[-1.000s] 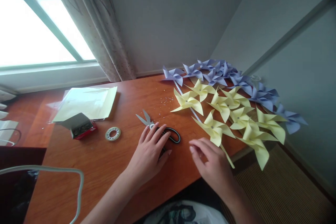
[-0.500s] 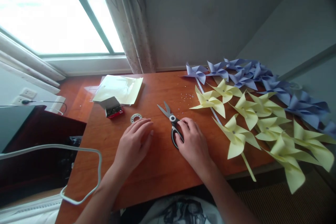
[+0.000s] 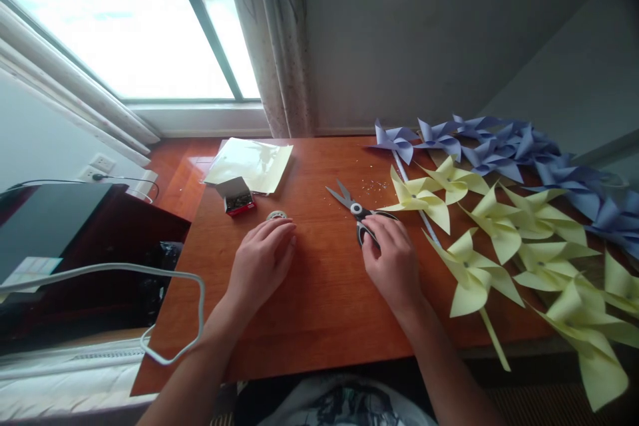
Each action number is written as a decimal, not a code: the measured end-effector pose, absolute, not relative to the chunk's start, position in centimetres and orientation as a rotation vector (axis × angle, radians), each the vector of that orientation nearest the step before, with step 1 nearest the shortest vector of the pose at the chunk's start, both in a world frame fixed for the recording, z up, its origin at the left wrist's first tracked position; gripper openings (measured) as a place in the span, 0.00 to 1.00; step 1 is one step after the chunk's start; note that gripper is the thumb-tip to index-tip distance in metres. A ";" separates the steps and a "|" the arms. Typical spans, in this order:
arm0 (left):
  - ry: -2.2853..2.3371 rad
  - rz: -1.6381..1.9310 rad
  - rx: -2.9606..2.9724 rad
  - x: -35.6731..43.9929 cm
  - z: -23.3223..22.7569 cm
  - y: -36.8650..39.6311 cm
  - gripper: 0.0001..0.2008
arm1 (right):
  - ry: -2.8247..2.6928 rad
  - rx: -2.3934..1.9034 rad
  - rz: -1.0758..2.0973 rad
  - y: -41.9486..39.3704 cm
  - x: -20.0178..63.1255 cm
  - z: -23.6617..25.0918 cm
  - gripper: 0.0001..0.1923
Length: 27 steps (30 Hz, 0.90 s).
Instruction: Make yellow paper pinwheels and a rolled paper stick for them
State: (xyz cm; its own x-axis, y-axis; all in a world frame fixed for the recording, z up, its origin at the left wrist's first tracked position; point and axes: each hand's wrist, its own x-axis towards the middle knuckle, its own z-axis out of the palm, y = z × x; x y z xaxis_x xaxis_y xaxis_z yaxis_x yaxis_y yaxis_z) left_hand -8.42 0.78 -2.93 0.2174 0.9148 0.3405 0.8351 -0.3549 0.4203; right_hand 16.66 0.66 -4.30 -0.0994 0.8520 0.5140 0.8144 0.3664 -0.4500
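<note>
A pair of scissors [image 3: 356, 208] with black-and-grey handles lies on the wooden table, its blades parted and pointing away to the left. My right hand [image 3: 392, 259] is closed over the handles, thumb at the near loop and fingers on the other one. On the left, my left hand [image 3: 262, 259] rests palm down with loosely curved fingers, holding nothing that I can see. Just beyond its fingertips is a small tape roll [image 3: 276, 215], partly hidden by the hand. Yellow paper pinwheels [image 3: 466, 266] lie to the right of my right hand.
Blue-violet pinwheels [image 3: 492, 153] line the table's far right. An open small box [image 3: 239, 202] with a red side and pale paper sheets [image 3: 254, 163] sit at the far left. Tiny scraps [image 3: 377, 186] lie beyond the scissors. A white cable [image 3: 202, 299] loops by the left edge.
The view has swung to the left. My right hand has shifted the scissors slightly away and to the right. My left hand now covers more of the tape roll.
</note>
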 end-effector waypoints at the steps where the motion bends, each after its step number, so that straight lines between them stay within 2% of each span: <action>1: 1.731 0.785 2.354 -8.4 -2.7 1.1 0.11 | -1.892 -1.370 0.116 0.1 16.2 -4.2 0.13; 7: 2.152 0.418 2.499 -8.6 -0.4 5.1 0.12 | -2.008 -1.102 0.511 -2.8 13.7 -4.9 0.14; 11: 2.330 0.179 2.449 -8.2 0.9 8.2 0.14 | -2.023 -1.094 0.616 -3.2 13.4 -5.7 0.13; 15: 2.319 -0.077 2.382 -7.7 0.9 9.9 0.15 | -1.998 -1.123 0.675 -3.0 13.5 -5.9 0.12; 27: 2.378 -0.121 2.319 -7.9 0.3 10.8 0.16 | -2.007 -1.139 0.716 -2.9 13.6 -5.7 0.12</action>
State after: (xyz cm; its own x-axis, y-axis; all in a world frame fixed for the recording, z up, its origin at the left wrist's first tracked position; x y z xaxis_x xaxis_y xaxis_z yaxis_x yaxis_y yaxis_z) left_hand -7.91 10.80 0.32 -0.0177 0.9967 0.0791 0.9836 0.0316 -0.1778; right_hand 13.57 -2.86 -5.74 -0.3596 0.8812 0.3068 0.4877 0.4578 -0.7433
